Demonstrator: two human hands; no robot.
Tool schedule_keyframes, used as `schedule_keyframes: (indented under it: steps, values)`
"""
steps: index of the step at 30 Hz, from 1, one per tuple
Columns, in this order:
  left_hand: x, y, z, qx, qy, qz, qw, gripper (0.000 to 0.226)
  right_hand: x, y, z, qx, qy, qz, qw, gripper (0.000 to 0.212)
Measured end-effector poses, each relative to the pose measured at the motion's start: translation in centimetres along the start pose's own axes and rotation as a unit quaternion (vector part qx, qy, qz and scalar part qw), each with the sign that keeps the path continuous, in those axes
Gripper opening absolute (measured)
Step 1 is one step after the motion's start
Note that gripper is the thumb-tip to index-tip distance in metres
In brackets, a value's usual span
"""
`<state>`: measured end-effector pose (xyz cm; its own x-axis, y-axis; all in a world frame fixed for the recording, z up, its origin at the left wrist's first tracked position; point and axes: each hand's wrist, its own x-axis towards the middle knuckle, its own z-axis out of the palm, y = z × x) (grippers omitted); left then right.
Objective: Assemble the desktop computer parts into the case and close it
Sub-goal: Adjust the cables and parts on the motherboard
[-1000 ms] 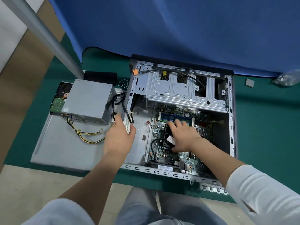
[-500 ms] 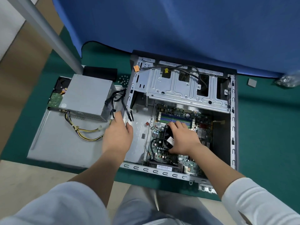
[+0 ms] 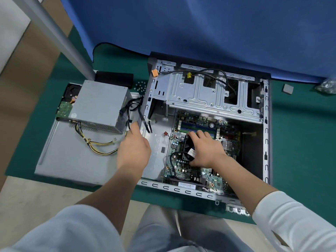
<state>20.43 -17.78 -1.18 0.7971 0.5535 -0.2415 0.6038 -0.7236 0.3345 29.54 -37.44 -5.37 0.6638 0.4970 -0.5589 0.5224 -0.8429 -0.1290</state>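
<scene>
The open computer case (image 3: 266, 142) lies on its side on a green mat, with the motherboard (image 3: 198, 122) inside it. My right hand (image 3: 207, 150) reaches into the case and grips the black CPU fan (image 3: 188, 144), fingers over its top and thumb at its near edge. My left hand (image 3: 133, 150) straddles the case's left wall and holds it, index finger pointing away from me beside the black cables. The grey power supply (image 3: 100, 104) sits outside the case on the loose side panel (image 3: 72, 157), with yellow and black wires trailing from it.
A metal drive cage (image 3: 205, 95) spans the case's far half. A hard drive (image 3: 71, 91) lies behind the power supply. Several screws (image 3: 141, 86) and a black block (image 3: 113, 79) lie past it. A grey pole (image 3: 60, 39) slants at left. A small grey pad (image 3: 287, 88) lies at right.
The view has shifted slightly. Both hands stay in place, the right on the fan and the left at the case's left wall.
</scene>
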Motion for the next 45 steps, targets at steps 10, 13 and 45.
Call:
schedule_keyframes:
  steps: [10,13,45]
  values:
    - [0.0,0.0,-0.1,0.001,-0.007,-0.004,1.0,0.044,-0.1,0.6,-0.1,-0.032,0.01,-0.002,0.999,0.103]
    - [0.0,0.0,-0.1,0.0,-0.008,0.0,1.0,0.044,-0.3,0.8,-0.2,-0.031,0.012,0.001,0.999,0.103]
    - [0.1,-0.4,0.5,0.02,0.0,0.011,1.0,0.055,-1.3,0.2,0.3,-0.029,0.01,-0.001,1.0,0.099]
